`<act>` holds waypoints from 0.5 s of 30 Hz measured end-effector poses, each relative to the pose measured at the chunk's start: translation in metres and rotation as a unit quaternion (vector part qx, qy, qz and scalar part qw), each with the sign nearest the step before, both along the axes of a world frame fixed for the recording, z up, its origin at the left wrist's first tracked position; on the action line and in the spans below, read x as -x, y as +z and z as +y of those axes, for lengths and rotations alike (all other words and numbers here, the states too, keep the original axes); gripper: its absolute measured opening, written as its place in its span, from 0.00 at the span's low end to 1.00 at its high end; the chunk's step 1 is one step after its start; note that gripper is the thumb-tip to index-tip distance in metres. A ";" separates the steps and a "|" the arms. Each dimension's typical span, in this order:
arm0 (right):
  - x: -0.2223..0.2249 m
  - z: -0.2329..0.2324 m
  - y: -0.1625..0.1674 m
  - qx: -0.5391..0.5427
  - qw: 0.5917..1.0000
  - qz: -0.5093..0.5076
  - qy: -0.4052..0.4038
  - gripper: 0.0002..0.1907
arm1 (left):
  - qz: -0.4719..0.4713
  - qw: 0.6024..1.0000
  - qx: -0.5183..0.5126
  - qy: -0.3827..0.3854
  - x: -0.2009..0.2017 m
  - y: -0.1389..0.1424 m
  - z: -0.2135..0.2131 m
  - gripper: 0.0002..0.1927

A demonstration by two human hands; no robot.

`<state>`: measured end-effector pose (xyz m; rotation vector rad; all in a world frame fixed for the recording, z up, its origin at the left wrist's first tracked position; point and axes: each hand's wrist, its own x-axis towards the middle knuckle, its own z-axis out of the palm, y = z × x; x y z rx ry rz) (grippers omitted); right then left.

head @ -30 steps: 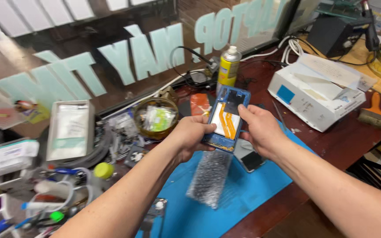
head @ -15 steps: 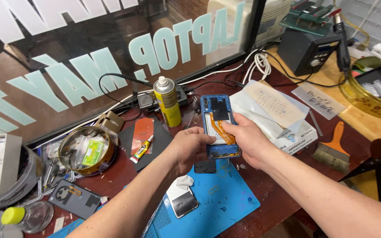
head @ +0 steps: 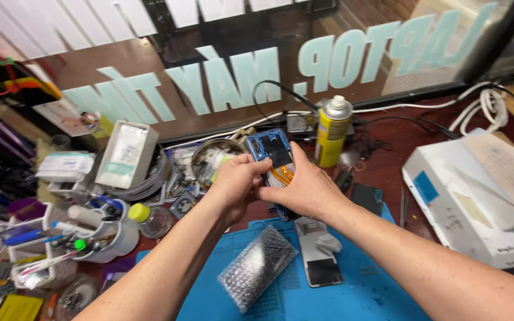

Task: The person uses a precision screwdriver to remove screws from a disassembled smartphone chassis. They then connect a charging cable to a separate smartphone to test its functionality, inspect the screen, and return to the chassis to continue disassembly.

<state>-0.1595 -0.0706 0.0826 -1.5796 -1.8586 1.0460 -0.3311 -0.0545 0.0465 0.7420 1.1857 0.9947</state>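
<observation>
You hold the opened blue phone [head: 273, 161] up above the bench [head: 388, 172], left hand [head: 238, 184] and right hand [head: 304, 190] fingers gripping its edges; keep your thumbs off the orange flex cable [head: 285, 175]; pry gently.

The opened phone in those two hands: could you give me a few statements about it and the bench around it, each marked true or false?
1. Both hands hold the opened phone above the bench. True: the left hand and the right hand grip it from either side.
2. The phone's frame is red. False: it is blue, with an orange flex strip inside.
3. A yellow spray can stands upright just behind the phone. True.
4. The bubble-wrap bag lies on the white box. False: it lies on the blue work mat.
5. The white box sits to the person's left. False: it is on the right.
</observation>
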 end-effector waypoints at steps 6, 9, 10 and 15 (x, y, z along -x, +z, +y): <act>0.114 -0.011 -0.002 -0.007 0.998 -0.045 0.041 0.50 | -0.025 0.998 -0.019 0.050 0.102 -0.006 -0.027 0.04; 0.183 -0.022 -0.014 -0.055 0.997 0.034 0.036 0.51 | -0.099 0.992 -0.057 0.050 0.169 0.001 -0.039 0.13; 0.207 -0.027 -0.017 -0.083 0.994 0.061 0.044 0.50 | -0.134 0.987 -0.070 0.047 0.192 0.003 -0.043 0.18; 0.339 -0.046 -0.022 -0.060 0.982 0.172 0.058 0.45 | 0.014 0.990 -0.052 0.129 0.339 -0.004 -0.067 0.24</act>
